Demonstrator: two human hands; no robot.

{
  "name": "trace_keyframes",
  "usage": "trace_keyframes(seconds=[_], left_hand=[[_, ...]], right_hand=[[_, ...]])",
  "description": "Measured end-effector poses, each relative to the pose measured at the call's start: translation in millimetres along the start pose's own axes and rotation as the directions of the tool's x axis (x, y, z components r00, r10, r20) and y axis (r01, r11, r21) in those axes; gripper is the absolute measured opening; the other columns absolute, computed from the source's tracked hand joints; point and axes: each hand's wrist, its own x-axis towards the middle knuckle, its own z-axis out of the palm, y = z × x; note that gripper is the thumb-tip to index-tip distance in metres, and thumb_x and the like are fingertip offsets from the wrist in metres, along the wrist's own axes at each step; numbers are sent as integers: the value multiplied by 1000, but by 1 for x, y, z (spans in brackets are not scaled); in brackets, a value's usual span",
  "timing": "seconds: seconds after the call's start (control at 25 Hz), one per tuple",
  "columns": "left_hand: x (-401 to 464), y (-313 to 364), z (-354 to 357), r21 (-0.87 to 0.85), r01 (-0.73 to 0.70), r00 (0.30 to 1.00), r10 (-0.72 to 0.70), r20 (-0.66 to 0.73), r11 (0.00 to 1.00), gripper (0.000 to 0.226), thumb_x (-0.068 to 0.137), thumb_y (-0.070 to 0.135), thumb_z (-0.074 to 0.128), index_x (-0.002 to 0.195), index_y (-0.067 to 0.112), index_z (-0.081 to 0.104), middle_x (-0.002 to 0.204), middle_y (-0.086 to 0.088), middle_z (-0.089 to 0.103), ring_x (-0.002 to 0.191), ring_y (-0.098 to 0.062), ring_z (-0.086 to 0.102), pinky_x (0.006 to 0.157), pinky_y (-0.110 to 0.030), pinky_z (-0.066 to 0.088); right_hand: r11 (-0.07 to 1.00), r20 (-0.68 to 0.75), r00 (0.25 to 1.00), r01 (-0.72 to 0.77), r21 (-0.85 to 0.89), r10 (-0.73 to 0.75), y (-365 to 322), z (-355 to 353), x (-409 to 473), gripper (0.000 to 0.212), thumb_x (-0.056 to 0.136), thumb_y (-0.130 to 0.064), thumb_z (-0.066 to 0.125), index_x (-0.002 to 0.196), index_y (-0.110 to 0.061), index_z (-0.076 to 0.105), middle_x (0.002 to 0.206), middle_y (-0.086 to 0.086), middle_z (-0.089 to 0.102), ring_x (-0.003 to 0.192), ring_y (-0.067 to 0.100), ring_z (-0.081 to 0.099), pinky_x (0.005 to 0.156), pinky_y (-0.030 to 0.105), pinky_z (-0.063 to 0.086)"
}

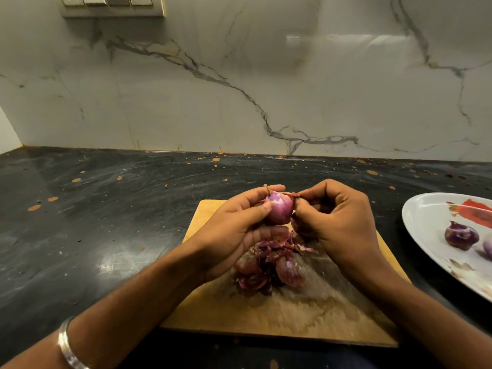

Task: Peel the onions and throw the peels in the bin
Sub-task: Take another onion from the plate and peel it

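Note:
A small purple onion (279,210) is held above the wooden cutting board (319,310). My left hand (239,230) grips it from the left, thumb and fingers curled round it. My right hand (338,217) pinches a thin strip of dry peel (294,194) at the onion's top right side. A heap of purple peels (269,265) lies on the board beneath my hands. No bin is in view.
A white patterned plate (431,217) at the right edge carries a peeled dark-purple onion (461,235) and part of another (488,247). The black counter (106,222) is stained with orange spots. A marble wall stands behind, with a switch panel (111,5) at top left.

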Motion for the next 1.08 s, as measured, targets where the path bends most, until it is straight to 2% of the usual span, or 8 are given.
trace_keyframes(seconds=[0.16, 0.36, 0.44, 0.52, 0.64, 0.88, 1.0, 1.08], left_hand=[[-2, 1, 1, 42, -10, 1000, 9, 14, 999, 42, 86, 16, 64, 128, 9, 60, 114, -14, 72, 99, -18, 70, 83, -27, 59], [5, 2, -6, -61, 17, 996, -22, -91, 998, 32, 98, 2, 49, 129, 7, 58, 127, -23, 63, 110, -34, 67, 83, -36, 61], [5, 0, -5, -90, 41, 996, -48, -76, 995, 29, 101, 6, 46, 126, 3, 60, 125, -22, 64, 107, -31, 68, 81, -36, 61], [3, -3, -5, -52, 12, 999, -14, -42, 999, 35, 93, 16, 58, 126, 3, 60, 117, -17, 70, 100, -23, 71, 79, -30, 60], [3, -1, -7, 3, -16, 998, 16, -52, 1000, 47, 81, 10, 66, 128, 10, 61, 108, -12, 72, 87, -16, 70, 74, -23, 58], [4, -2, -6, 44, -24, 998, 26, -51, 999, 47, 78, 9, 68, 125, 12, 64, 120, -16, 70, 102, -23, 69, 82, -31, 60], [2, 0, -8, 32, -52, 998, 54, -41, 998, 45, 75, 5, 71, 120, 12, 67, 121, -16, 68, 103, -26, 69, 84, -33, 60], [2, 0, -9, 25, -56, 997, 57, -44, 998, 45, 73, 4, 73, 117, 13, 69, 121, -21, 67, 101, -26, 70, 83, -32, 60]], right_hand=[[997, 25, 999, 39, -62, -37, -3, 6, -3, 14, 83, -6, 75, 76, -18, 70, 57, -6, 63, 51, 11, 59, 50, 30, 51], [997, -5, 998, 58, -52, -59, -4, 1, -2, 11, 85, -7, 70, 78, -15, 67, 61, 7, 65, 56, 34, 65, 48, 52, 54], [995, 3, 998, 67, -69, -67, -6, 3, -4, 12, 84, -7, 71, 77, -16, 67, 62, 5, 66, 57, 31, 65, 50, 50, 54], [993, 15, 997, 71, -90, -70, -7, 5, -5, 13, 84, -7, 72, 76, -17, 67, 63, 2, 66, 57, 26, 64, 52, 47, 55], [995, -3, 999, 47, -84, -48, -5, 3, -5, 12, 85, -8, 70, 78, -18, 66, 63, 5, 66, 58, 29, 65, 51, 49, 55], [990, 63, 996, 63, -126, -55, -1, 4, -2, 14, 92, -17, 64, 102, -26, 69, 77, -2, 68, 71, 23, 68, 61, 49, 57], [993, 158, 986, 67, -92, -52, 1, 6, -1, 15, 90, -31, 70, 103, -25, 72, 91, -5, 74, 86, 14, 71, 73, 42, 60], [1000, 163, 987, 8, -14, -6, 2, 6, 0, 13, 86, -27, 75, 98, -23, 74, 88, -3, 76, 83, 13, 74, 70, 36, 62]])
